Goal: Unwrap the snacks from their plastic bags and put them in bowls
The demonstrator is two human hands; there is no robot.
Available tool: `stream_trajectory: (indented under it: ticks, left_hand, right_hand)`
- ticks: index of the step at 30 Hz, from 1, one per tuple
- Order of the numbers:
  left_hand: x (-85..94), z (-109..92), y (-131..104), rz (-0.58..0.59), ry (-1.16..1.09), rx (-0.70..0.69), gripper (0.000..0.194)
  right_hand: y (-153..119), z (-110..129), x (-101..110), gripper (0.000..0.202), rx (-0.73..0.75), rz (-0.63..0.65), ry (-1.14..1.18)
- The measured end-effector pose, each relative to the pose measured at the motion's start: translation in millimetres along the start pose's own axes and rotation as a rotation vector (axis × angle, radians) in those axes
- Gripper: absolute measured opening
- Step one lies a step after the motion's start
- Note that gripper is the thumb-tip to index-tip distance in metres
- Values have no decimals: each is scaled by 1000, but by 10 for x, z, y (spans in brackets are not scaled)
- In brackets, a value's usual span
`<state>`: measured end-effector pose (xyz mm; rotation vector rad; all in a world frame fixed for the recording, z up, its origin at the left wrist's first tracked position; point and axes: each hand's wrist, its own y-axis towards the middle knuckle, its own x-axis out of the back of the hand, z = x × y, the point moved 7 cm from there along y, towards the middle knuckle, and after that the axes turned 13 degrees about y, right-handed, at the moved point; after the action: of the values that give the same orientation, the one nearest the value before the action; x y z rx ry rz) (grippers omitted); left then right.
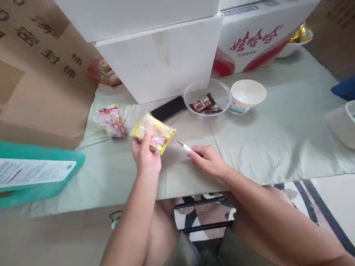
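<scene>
My left hand (146,153) is closed on a clear and yellow plastic snack packet (154,131), raised over the table with a patch of red and white print showing. To its right, my right hand (208,159) grips a small tool with a white handle (186,147) and a thin, dark, slightly curved tip. That tip points at the packet, with a small gap between them. Behind the packet lies a black phone (169,108). A clear plastic bowl (191,88) beside the phone holds brown cocoa snack packets (203,102).
A white paper cup (246,96) stands right of the bowl. Crumpled red and clear wrappers (112,122) lie at left. White cartons (166,59) wall off the back, a brown carton (41,85) the left. A teal package (41,188) lies at the near-left edge.
</scene>
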<state>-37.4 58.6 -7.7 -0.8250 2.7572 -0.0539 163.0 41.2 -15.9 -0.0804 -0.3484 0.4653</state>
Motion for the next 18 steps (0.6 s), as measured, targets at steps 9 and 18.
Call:
stream_trajectory:
  ticks: [9, 18]
  left_hand:
    - [-178, 440, -230, 201, 341, 180, 52]
    - [-199, 152, -15, 334, 923, -334, 66]
  right_hand:
    - [-134, -238, 810, 32, -117, -411, -578]
    - [-258, 102, 611, 37, 458, -452, -515]
